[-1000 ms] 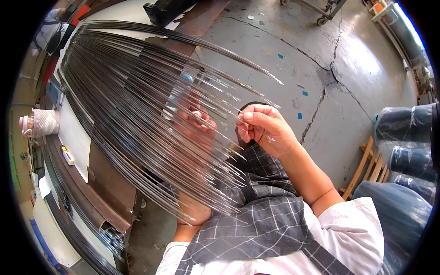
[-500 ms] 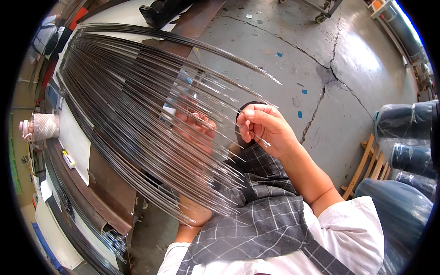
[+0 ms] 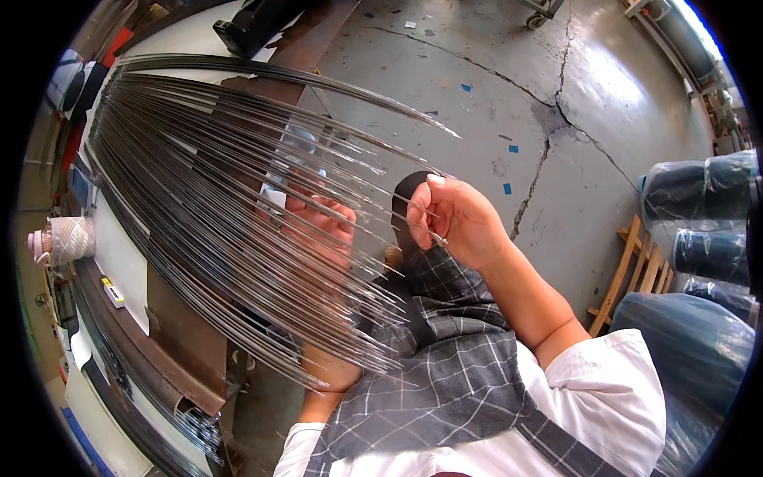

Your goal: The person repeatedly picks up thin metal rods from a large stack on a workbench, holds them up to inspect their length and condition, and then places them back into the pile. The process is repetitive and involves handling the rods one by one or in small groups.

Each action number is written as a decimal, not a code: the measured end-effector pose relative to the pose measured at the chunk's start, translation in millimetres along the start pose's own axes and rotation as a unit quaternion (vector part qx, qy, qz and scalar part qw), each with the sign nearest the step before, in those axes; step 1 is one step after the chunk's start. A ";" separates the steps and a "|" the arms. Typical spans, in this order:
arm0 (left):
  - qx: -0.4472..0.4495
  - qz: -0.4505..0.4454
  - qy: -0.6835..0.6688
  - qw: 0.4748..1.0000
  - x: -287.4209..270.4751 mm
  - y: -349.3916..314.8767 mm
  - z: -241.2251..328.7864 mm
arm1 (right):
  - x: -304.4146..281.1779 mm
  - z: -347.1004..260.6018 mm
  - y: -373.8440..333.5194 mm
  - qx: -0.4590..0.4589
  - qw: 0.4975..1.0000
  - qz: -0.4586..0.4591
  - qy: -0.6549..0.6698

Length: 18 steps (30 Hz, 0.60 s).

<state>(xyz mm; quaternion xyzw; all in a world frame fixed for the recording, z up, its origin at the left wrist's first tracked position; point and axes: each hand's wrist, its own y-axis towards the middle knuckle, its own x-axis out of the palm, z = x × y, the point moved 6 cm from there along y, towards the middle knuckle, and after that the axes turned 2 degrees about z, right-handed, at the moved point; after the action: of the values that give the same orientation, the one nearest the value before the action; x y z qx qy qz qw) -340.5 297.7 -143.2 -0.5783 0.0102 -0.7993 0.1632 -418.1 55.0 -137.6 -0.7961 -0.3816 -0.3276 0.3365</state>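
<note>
A wide fan of thin dark strips (image 3: 214,199) with pale, shiny tips spreads from the table's far left out past its edge. Behind these strips is my left hand (image 3: 322,230), seen only through the gaps, its fingers bent inward; what they hold is hidden. At the strips' free ends, my right hand (image 3: 465,222) is curled, its thumb raised and its fingers around the end of a thin strip. One pale tip sticks out below those fingers. A separate small bundle of strips runs along the top of the fan.
The brown table (image 3: 191,342) carries white sheets, a small yellow-and-white box (image 3: 113,292) and a wrapped pink-and-white bottle (image 3: 67,241). A black object (image 3: 254,28) lies at the back. Plastic-wrapped rolls (image 3: 691,199) and a wooden pallet (image 3: 636,262) stand right, on the cracked grey floor (image 3: 445,87).
The whole view has shifted, so the table and strips sit slightly farther left. My right thumb has lifted from the fingers a little. My left hand remains behind the strips.
</note>
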 end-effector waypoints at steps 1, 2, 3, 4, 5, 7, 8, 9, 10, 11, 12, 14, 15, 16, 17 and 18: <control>0.000 -0.001 -0.002 1.000 1.8 2.2 0.4 | -0.6 0.2 -0.5 -0.002 1.000 0.000 0.004; 0.003 -0.003 -0.005 1.000 3.8 6.6 1.8 | -0.8 0.1 -1.2 -0.005 1.000 -0.001 0.009; 0.006 -0.006 -0.011 1.000 6.4 11.9 3.1 | -0.4 -0.1 -1.8 -0.005 1.000 0.002 0.004; 0.010 -0.008 -0.019 1.000 10.0 21.3 5.3 | 0.2 -0.3 -2.2 -0.005 1.000 0.004 -0.001; 0.018 -0.012 -0.034 0.999 13.3 35.4 8.5 | 1.1 -0.7 -2.5 -0.004 1.000 0.006 -0.006; 0.030 -0.016 -0.064 0.997 18.7 68.8 15.2 | 3.4 -2.8 -3.5 -0.009 0.999 0.011 -0.034; 0.036 -0.016 -0.081 0.996 20.9 85.3 19.2 | 3.9 -3.7 -3.8 -0.011 0.999 0.014 -0.048; 0.042 -0.020 -0.098 0.994 22.8 103.1 22.7 | 3.2 -2.7 -3.5 -0.009 0.999 0.009 -0.048; 0.045 -0.024 -0.114 0.992 23.6 120.0 26.1 | 1.6 -1.3 -2.8 -0.007 0.999 0.006 -0.048; 0.044 -0.030 -0.127 0.990 26.0 134.9 29.5 | 1.5 -1.3 -2.3 -0.005 0.999 0.002 -0.048; 0.041 -0.043 -0.138 0.989 27.0 147.7 32.2 | 1.5 -1.6 -2.1 -0.009 0.999 0.008 -0.047; 0.026 -0.082 -0.159 0.984 28.8 166.7 37.9 | 3.8 -1.9 -3.5 -0.016 0.999 0.019 -0.048; 0.009 -0.105 -0.162 0.981 30.8 174.5 38.6 | 4.7 -2.8 -4.1 -0.019 0.998 0.016 -0.052; -0.010 -0.139 -0.159 0.977 32.9 177.9 39.5 | 5.4 -3.9 -4.6 -0.022 0.998 0.012 -0.055; -0.017 -0.154 -0.140 0.978 35.1 180.1 40.7 | 6.3 -4.6 -4.7 -0.025 0.998 0.010 -0.059; -0.023 -0.164 -0.148 0.975 31.7 181.7 40.8 | 6.5 -5.3 -5.1 -0.029 0.998 0.016 -0.060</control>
<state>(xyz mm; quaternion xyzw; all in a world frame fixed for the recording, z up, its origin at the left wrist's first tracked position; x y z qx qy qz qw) -266.3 124.2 -137.7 -0.6875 -0.0903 -0.7204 0.0160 -420.5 55.8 -128.1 -0.8298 -0.3781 -0.2850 0.2953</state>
